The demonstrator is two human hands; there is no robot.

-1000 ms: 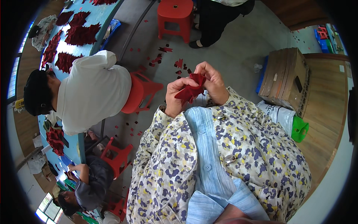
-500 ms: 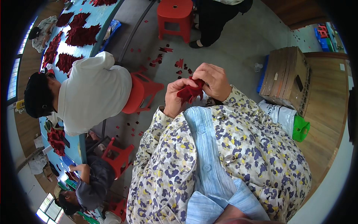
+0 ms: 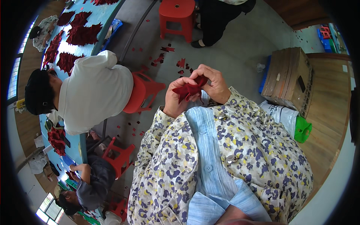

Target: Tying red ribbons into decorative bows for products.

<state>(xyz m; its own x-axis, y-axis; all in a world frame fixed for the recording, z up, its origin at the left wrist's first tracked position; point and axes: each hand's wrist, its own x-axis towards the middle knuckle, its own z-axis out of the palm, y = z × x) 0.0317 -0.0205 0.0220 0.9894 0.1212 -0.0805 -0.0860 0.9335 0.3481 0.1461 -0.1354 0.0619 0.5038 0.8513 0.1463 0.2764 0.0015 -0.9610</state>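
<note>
A dark red fabric bow (image 3: 190, 90) is held up in front of my chest, between both hands. My left hand (image 3: 176, 98) grips its left part, with the thumb lying along the top and fingers underneath. At the bow's right end, my right hand (image 3: 214, 84) pinches the cloth between thumb and index finger. Pointed tails of the cloth hang below the fingers. Some fingertips are hidden behind the fabric.
Heaps of dark red cloth pieces (image 3: 84, 34) lie on a long blue table (image 3: 93, 22) at the left. A person in white (image 3: 95, 90) sits there on a red stool (image 3: 140, 93). Cardboard boxes (image 3: 287, 80) stand at right. Red scraps (image 3: 181, 63) litter the floor.
My right hand has shifted its grip, with fingers now more raised and arched. The cloth has turned and spread, showing its bow shape more plainly, with a pointed end out to the left.
</note>
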